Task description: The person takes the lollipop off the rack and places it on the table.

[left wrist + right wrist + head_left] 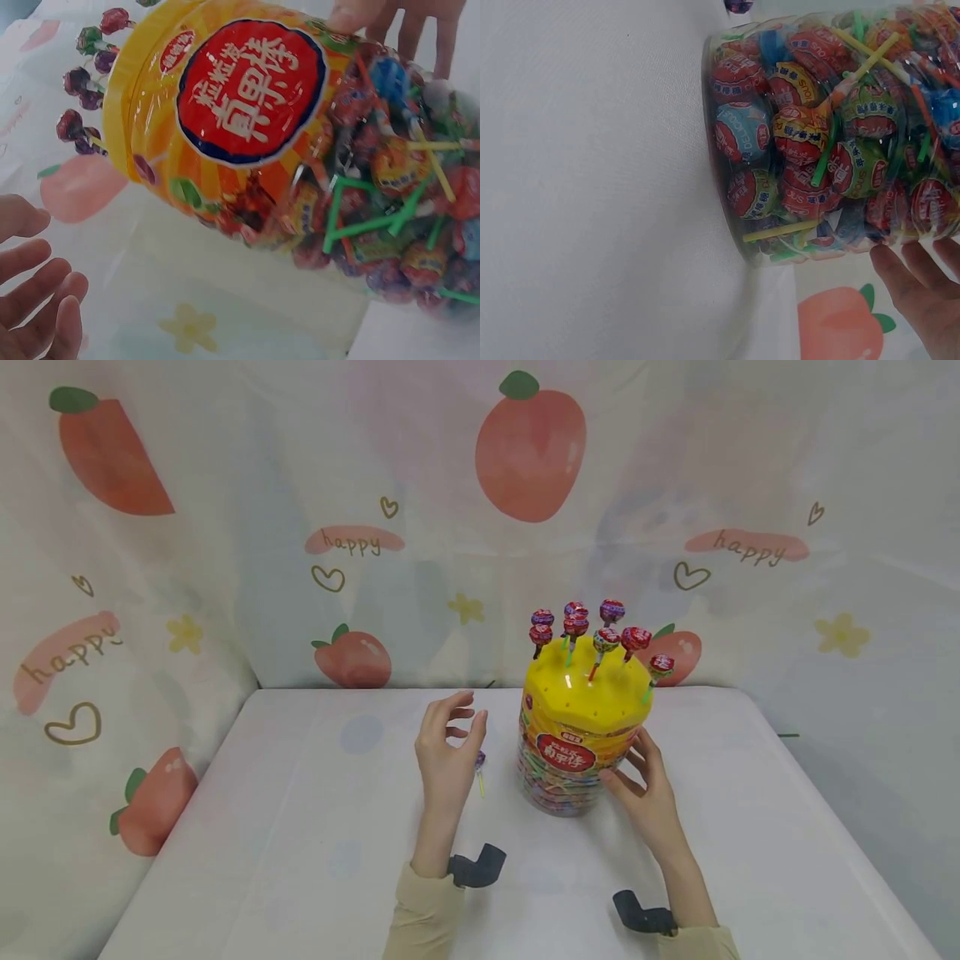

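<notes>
A clear plastic jar [562,777] packed with wrapped lollipops stands on the table, its label yellow and red. Its yellow lid [592,697] has small holes, and several lollipops [606,640] stick up from it by their sticks. My right hand [648,789] holds the jar's right side, thumb on the front and fingers around the far side. To the left of the jar, my left hand [450,760] is raised with loosely bent fingers and nothing in it. A single purple lollipop [481,762] with a yellow stick lies on the table between the left hand and the jar.
The table [315,827] has a white cover. Behind it hangs a cloth backdrop [442,460] printed with fruit, hearts and flowers. Each wrist wears a black mount [480,866] that juts out to the side, above beige sleeves [427,910].
</notes>
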Motion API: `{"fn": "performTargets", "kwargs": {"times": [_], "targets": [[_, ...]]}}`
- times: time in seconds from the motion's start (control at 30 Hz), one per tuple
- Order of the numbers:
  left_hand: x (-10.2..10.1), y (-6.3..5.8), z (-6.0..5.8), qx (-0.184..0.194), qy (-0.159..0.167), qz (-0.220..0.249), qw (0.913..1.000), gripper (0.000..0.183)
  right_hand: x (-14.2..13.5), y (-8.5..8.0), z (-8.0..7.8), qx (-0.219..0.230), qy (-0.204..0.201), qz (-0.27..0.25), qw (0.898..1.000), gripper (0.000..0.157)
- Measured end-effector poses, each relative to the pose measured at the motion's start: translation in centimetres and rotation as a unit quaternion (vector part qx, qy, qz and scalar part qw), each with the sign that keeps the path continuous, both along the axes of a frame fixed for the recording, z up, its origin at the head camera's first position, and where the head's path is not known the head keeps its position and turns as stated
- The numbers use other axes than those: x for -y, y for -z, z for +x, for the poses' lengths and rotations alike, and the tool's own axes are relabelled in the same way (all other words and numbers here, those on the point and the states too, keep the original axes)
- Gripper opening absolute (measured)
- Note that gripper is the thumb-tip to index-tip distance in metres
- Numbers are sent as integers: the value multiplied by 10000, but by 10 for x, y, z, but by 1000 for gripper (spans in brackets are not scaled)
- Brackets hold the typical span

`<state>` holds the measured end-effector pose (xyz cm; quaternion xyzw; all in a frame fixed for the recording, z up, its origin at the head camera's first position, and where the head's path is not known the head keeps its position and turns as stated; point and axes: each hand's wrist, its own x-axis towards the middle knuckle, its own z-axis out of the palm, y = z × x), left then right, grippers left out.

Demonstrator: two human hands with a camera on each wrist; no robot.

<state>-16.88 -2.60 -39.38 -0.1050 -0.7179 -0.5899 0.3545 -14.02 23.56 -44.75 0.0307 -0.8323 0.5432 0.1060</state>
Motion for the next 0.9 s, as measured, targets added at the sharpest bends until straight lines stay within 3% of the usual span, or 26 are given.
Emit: {"fn": "performTargets", "kwargs": {"times": [0.53, 0.9], "targets": [[-28, -35, -31, 31, 607, 695, 9957, 25, 0, 0, -1, -39, 5, -43, 10000, 84], [-40, -55, -44, 199, 1073, 887, 9901, 26, 0, 3, -1, -97, 9, -12, 10000, 84]]}}
